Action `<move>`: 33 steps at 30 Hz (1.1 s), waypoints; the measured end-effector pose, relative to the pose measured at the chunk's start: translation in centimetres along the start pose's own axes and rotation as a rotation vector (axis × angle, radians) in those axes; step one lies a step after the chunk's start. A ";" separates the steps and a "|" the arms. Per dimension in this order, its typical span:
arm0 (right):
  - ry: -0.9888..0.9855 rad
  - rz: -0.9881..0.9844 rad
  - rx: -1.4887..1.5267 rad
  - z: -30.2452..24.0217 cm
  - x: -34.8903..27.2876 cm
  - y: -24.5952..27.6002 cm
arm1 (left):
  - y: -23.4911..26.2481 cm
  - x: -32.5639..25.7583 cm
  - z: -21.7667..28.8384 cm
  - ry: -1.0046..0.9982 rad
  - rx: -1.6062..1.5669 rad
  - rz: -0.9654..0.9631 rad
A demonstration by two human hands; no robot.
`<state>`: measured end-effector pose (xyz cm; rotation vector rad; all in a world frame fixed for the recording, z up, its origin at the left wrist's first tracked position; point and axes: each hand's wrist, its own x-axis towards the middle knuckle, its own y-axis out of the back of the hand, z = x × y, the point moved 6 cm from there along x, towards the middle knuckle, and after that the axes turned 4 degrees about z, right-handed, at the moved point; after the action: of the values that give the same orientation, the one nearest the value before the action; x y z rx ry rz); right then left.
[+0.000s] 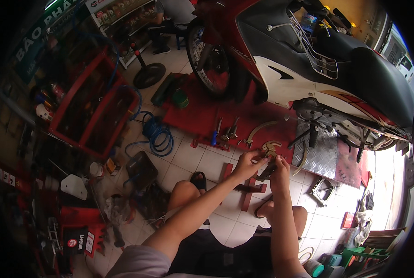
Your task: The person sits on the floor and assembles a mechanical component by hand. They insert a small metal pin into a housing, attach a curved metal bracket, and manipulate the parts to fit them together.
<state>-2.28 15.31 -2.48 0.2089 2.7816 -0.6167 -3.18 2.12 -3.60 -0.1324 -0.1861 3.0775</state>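
- Up front, a brass-coloured metal part (270,148) with a curved arm sits over the edge of the red platform, right at the fingertips.
- The left hand (252,164) has its lower left side pinched between thumb and fingers; the curved end juts clear beyond them.
- The right hand (280,173) comes in just beside, fingers curled around a darker metal piece (265,175), thumb up near the brass part's lower end; whether that thumb touches it, I cannot tell.
- Just past the hands, a curved strip (262,125) and a blue-handled tool (214,137) lie on the red platform (200,111), metal pieces between them.
- Below the hands, a red metal stand (246,194) rests on the tiles between the feet.
- Farther up the platform, here's a green round tub (180,98), its contents too dim to read.
- Left now: a coiled blue hose (157,134), and beyond it a red tool cart (78,89) with divided compartments, dark shapes inside.
- Lower right, a green-lidded jar (314,268) stands near a green crate (355,251) with dark items in it.
- At the top, display shelves (129,60) carry rows of small packages, and a motorcycle (285,76) towers over the platform.
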 end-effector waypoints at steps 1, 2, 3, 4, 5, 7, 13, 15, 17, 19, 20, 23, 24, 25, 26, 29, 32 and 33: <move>0.008 0.000 0.005 -0.1 -0.2 -0.1 | 0.0 -0.4 0.2 0.048 0.024 0.018; 0.017 0.001 0.012 -0.2 -0.3 -0.3 | 0.3 -0.2 0.7 -0.027 0.074 0.047; 0.014 -0.024 0.024 -0.1 -0.4 -0.6 | 0.5 -0.2 1.0 -0.094 0.121 0.071; 0.008 -0.036 0.032 0.1 -0.5 -0.6 | 0.4 -0.3 1.0 -0.150 0.163 0.087; 0.001 -0.047 0.042 0.2 -0.5 -0.9 | 0.7 0.0 0.9 -0.174 0.182 0.073; -0.013 -0.016 0.028 0.6 0.0 -0.2 | 0.1 0.3 0.1 -0.106 0.095 -0.020; -0.006 -0.027 0.059 1.1 0.6 0.4 | 0.7 0.4 0.4 -0.179 0.094 0.106; 0.008 -0.030 0.067 1.2 0.8 0.7 | 0.9 0.5 0.1 -0.156 0.115 0.090; 0.003 -0.011 0.082 1.3 0.8 1.2 | 0.7 0.6 -0.3 -0.062 0.109 0.053; 0.001 0.006 0.091 0.7 0.4 0.6 | 1.1 0.7 -0.1 -0.054 0.067 0.047; -0.001 0.014 0.094 0.5 0.3 0.5 | 1.2 0.7 0.0 -0.050 0.045 0.045; -0.006 0.010 0.102 0.7 0.4 0.6 | 0.1 0.0 1.4 -0.190 0.113 0.031; -0.007 -0.004 0.106 0.9 0.4 0.5 | 0.0 -0.2 1.7 -0.204 0.148 0.031; -0.008 -0.018 0.111 1.0 0.5 0.4 | 0.2 -0.1 1.3 -0.195 0.138 0.042; -0.009 -0.032 0.116 1.1 0.5 0.4 | 0.5 0.2 0.8 -0.187 0.128 0.052; 0.004 -0.013 0.097 0.9 0.5 0.2 | 0.9 0.5 0.0 -0.140 0.069 0.050; 0.005 -0.019 0.108 0.8 0.5 0.8 | 0.0 -0.1 0.7 -0.158 0.024 0.066; 0.004 -0.011 0.110 0.7 0.4 0.7 | -0.2 -0.3 1.1 -0.178 0.013 0.080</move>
<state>-2.37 15.65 -3.47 0.2177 2.7569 -0.7733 -2.96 2.14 -2.46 0.1388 -0.1721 3.1681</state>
